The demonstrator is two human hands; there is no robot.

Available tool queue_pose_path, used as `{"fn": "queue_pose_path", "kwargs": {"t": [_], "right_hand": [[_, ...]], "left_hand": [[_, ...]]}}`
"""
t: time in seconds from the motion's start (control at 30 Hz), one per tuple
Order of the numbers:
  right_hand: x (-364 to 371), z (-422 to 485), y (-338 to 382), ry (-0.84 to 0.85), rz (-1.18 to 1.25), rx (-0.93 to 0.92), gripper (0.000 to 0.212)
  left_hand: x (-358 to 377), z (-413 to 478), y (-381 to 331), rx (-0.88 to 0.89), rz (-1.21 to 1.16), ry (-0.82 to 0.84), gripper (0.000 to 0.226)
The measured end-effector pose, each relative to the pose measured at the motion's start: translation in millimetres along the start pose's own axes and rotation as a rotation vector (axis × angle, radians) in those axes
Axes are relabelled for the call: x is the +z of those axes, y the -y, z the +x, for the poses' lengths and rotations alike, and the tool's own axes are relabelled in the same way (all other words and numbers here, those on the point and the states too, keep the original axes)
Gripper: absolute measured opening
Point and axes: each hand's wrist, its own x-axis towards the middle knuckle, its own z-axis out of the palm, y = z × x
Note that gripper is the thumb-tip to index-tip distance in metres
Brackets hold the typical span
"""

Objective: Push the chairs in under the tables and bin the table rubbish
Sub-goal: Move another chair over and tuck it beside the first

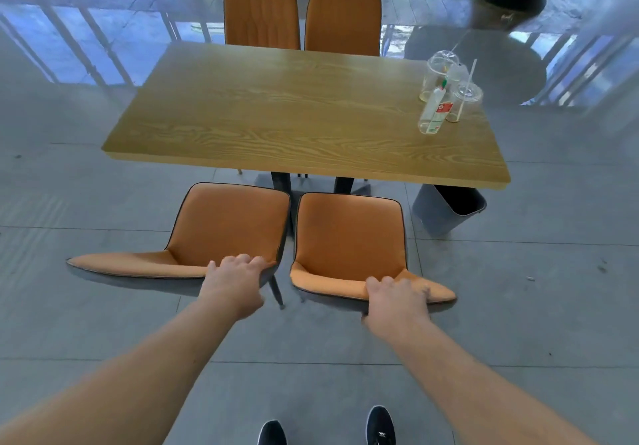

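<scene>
The lower edge of the view cuts off both forearms, and only the toes of two dark shoes [380,425] show there. The grey bin [446,211] stands on the floor at the right end of the table [276,109], its far rim hidden under the tabletop. The table's dark legs show only as short stubs between the two near chairs. Across the table, two more orange chairs [301,15] stand side by side against the far edge, with only their backrests showing. The railing and whatever lies beyond them are blurred and hard to read.

The left hand [235,280] is closed over the top edge of the near left chair [221,223], fingers curled over the backrest's right end. The right hand [397,301] is closed over the top edge of the near right chair [349,237]. Both chairs stand pulled out, their seats clear of the table's near edge, with a narrow strip of floor between seat fronts and tabletop. The two chairs are just beside each other, not touching.

The rubbish sits near the table's far right corner: clear plastic cups [449,81] with lids and straws, and a clear bottle [434,112] just beside them. The rest of the tabletop is bare wood, and grey floor tiles lie open on both sides
</scene>
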Motion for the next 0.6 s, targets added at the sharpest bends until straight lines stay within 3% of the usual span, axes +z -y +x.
{"fn": "queue_pose_path", "kwargs": {"t": [0.1, 0.23, 0.6], "right_hand": [[0, -1, 31, -0.093, 0.032, -0.089, 0.029], [-5, 7, 57, -0.133, 0.052, -0.143, 0.025], [10, 15, 64, -0.347, 0.052, -0.231, 0.013]], "left_hand": [[5, -6, 73, -0.083, 0.103, -0.059, 0.044], [7, -2, 132, -0.058, 0.105, -0.141, 0.034], [28, 7, 147, 0.128, 0.063, -0.452, 0.003]]}}
